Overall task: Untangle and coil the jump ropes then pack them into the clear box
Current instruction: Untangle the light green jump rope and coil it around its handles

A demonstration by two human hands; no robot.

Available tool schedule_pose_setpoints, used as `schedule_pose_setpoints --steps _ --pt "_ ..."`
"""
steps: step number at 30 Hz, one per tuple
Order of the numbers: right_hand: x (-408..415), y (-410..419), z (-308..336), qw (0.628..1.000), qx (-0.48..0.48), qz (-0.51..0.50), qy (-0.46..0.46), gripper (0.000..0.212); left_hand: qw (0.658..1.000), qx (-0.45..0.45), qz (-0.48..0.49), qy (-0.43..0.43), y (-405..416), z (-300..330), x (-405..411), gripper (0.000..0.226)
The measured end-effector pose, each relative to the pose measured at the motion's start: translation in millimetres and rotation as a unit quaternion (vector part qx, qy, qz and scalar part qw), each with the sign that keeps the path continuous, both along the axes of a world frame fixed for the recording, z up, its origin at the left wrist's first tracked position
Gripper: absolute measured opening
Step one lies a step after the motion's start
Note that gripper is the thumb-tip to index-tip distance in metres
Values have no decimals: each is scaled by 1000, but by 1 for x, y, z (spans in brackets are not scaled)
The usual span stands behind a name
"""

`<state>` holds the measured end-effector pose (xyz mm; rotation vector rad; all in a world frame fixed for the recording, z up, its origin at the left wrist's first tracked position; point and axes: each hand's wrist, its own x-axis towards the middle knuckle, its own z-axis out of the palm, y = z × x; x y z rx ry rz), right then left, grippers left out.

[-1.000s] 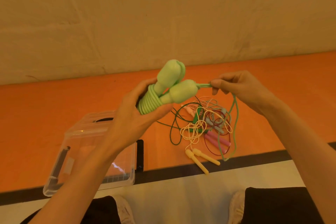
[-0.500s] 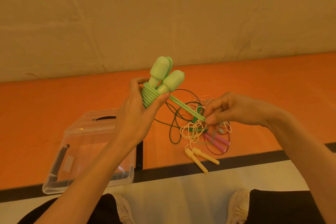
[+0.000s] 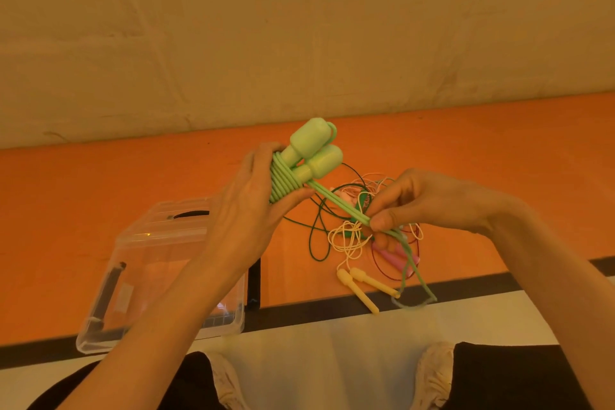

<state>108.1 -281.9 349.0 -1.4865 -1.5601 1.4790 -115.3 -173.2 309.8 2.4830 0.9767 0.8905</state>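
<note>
Green jump rope, both hands gripping

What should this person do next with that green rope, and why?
Probably wrap once more: the left hand grips the light green jump rope's handles and coils, while the right hand pinches a doubled tail whose loose loop still dangles.

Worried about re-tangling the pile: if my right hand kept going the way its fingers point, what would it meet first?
Probably the left hand gripping the coiled light-green jump rope; the right hand points leftward along the taut strands it pinches. Depth is unclear.
</note>
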Motion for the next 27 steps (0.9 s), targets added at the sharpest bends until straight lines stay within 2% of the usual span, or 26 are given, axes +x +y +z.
schedule_pose_setpoints --steps 3,6,9,15,17,19,23,25,27 --pt "-10 0 -1 1000 8 1 24 19 999 37 8 34 0 0 1 57" --pt "-27 2 -5 999 18 7 42 11 994 82 23 67 -2 0 4 57" --pt "-36 4 -8 998 29 -4 55 18 991 86 46 90 -4 -1 8 59" --pt "-41 3 -5 991 62 -59 106 27 990 89 74 77 0 2 4 52" --pt "-38 0 -3 993 58 -69 78 35 988 88 105 73 6 7 -2 55" --pt "-30 -2 -3 996 61 -69 -2 36 984 86 139 75 12 11 -8 54" --pt "-5 -8 3 990 71 -85 -83 16 979 79 167 90 22 11 -18 47" --pt "6 -11 10 980 107 -131 -106 17 978 77 169 96 23 10 -21 47" --pt "9 -10 17 960 182 -185 -107 21 979 73 151 111 22 9 -19 49"
